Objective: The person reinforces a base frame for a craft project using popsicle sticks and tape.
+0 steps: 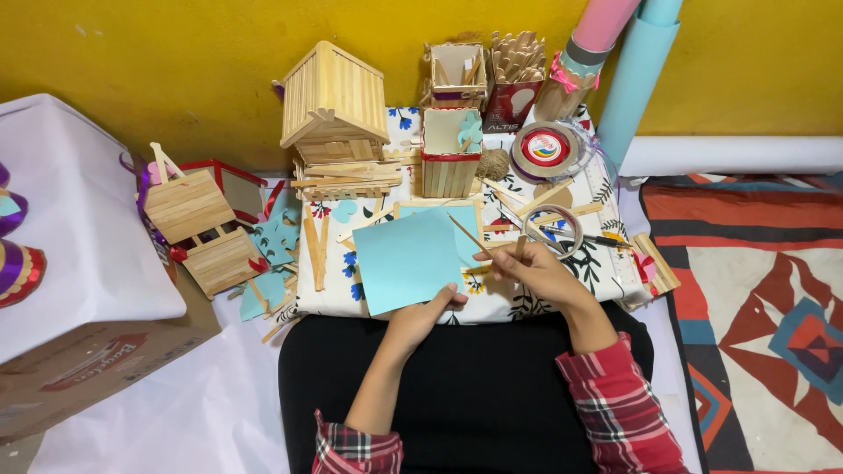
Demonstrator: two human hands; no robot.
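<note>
Left hand [420, 318] pinched the near edge of a pale blue rectangular paper sheet [406, 260], thumb on top, grip closed on it; the sheet lay at the centre of the floral-print cloth-covered table [606, 268]. Right hand [536, 272] was closed around a thin wooden stick [470, 235], whose tip slanted far-left over the sheet's right edge. Just right of that hand lay a ring of clear tape [552, 231]. Far centre: a red-trimmed open box of wooden craft sticks [447, 154], and behind it a red carton packed with flat sticks [513, 88]. A round reel with a red-and-white circular label [545, 147] sat far right. Left: a craft-stick house [335, 105]. Near left: a brown cardboard box with a red oval label [97, 360].
</note>
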